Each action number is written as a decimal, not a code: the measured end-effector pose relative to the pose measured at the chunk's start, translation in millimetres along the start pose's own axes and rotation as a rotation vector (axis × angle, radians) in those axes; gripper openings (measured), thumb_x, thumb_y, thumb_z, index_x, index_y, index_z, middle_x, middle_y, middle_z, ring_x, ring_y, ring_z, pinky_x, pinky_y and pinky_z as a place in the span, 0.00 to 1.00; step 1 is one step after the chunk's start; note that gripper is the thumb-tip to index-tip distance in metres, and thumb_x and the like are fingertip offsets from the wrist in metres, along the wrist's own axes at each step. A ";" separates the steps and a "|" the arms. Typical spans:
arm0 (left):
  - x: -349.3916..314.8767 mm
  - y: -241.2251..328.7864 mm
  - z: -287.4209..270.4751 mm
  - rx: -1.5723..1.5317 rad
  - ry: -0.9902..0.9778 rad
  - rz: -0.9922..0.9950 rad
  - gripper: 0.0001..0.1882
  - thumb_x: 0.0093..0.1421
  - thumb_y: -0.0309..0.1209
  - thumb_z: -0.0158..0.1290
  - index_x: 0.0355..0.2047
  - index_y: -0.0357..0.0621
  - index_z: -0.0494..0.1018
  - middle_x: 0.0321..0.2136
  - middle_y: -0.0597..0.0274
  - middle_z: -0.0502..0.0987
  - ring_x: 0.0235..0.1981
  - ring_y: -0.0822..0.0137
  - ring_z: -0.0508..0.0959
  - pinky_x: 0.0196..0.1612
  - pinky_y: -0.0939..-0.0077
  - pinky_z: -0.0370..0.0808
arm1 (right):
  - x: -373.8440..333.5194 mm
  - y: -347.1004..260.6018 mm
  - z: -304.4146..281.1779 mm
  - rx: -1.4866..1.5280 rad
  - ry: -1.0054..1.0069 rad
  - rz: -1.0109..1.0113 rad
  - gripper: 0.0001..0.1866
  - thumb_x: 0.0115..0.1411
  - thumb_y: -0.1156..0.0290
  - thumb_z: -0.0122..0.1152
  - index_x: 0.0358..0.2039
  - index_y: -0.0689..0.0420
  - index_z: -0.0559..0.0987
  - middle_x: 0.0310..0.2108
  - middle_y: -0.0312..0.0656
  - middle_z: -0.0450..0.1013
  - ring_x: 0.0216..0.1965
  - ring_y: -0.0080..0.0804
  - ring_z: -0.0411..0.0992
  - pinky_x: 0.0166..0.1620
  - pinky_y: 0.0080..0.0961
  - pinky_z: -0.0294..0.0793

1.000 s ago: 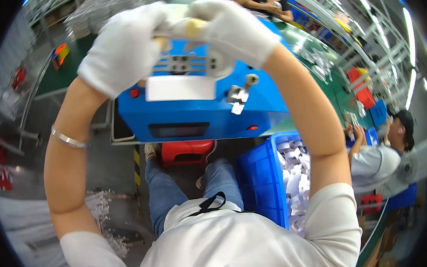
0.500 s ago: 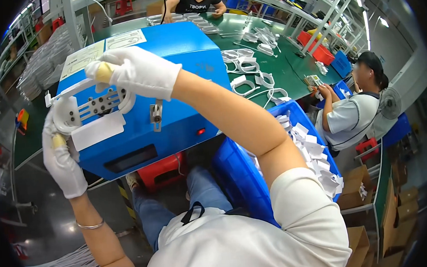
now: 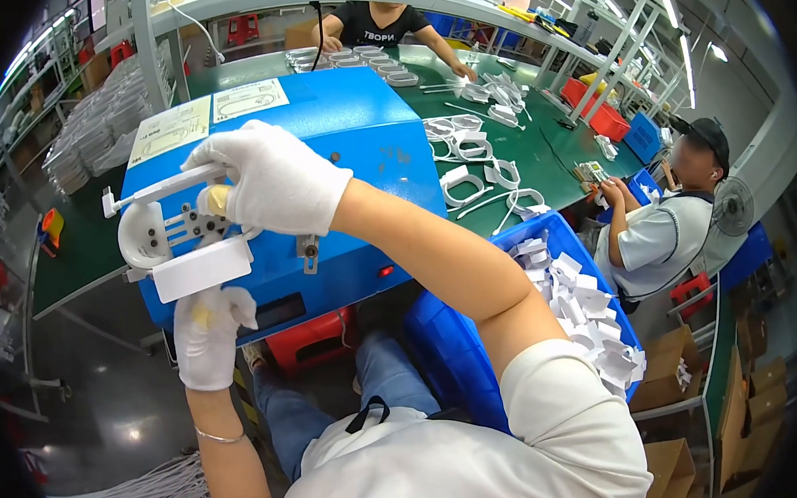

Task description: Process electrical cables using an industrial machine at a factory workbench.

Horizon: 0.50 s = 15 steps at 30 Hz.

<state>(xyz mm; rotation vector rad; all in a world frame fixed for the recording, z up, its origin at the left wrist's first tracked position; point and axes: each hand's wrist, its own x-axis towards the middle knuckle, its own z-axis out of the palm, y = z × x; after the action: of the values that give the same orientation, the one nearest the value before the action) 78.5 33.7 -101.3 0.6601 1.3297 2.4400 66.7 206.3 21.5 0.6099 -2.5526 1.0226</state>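
A blue benchtop machine [image 3: 347, 152] with a round fixture [image 3: 145, 235] on its front stands before me. My right hand [image 3: 276, 179], in a white glove with a yellow fingertip cover, is closed on a white cable [image 3: 171, 185] just above the fixture. The cable's plug end [image 3: 110, 203] points out to the left. A blank white card [image 3: 202, 268] sits across the fixture's lower front. Just below the card is my left hand [image 3: 210, 338], gloved the same way, thumb and fingers apart. Its fingertips come up to the card's lower edge; whether they touch it is unclear.
A blue bin [image 3: 446, 346] of folded white paper pieces [image 3: 584, 306] stands at my right. Looped white cables [image 3: 463, 186] lie on the green table [image 3: 548, 162]. One co-worker [image 3: 376, 27] works across the table, another [image 3: 666, 214] at the right. A red stool [image 3: 308, 341] is under the machine.
My left hand has left the fixture's left side and moved right and down, below the card. My right hand still grips the cable. The whole view has shifted slightly.
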 end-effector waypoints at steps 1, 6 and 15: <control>1.4 3.6 4.7 0.012 0.011 0.122 0.36 0.57 0.48 0.52 0.55 0.31 0.59 0.44 0.46 0.72 0.23 0.71 0.73 0.23 0.83 0.69 | 0.4 2.9 2.1 0.001 0.002 -0.007 0.14 0.51 0.74 0.59 0.40 0.61 0.77 0.35 0.51 0.74 0.35 0.42 0.73 0.43 0.31 0.74; -14.2 27.3 16.8 0.499 0.026 0.309 0.41 0.56 0.53 0.51 0.57 0.30 0.56 0.50 0.41 0.67 0.32 0.72 0.75 0.26 0.83 0.71 | -15.5 -17.4 -5.4 -0.168 0.160 -0.171 0.14 0.49 0.79 0.55 0.38 0.57 0.78 0.30 0.46 0.74 0.36 0.41 0.71 0.39 0.31 0.72; -69.3 49.5 -28.1 0.853 -0.459 -0.355 0.36 0.45 0.37 0.64 0.53 0.38 0.65 0.44 0.55 0.74 0.37 0.68 0.76 0.44 0.76 0.71 | -94.4 130.7 -144.8 0.350 0.687 0.475 0.18 0.55 0.69 0.52 0.46 0.59 0.74 0.26 0.33 0.70 0.18 0.16 0.61 0.20 0.12 0.58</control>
<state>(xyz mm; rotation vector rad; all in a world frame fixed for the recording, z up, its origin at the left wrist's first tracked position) 121.8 -44.2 -90.4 0.9788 2.0252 1.2722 102.2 419.5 5.1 -0.2740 -1.9382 1.5257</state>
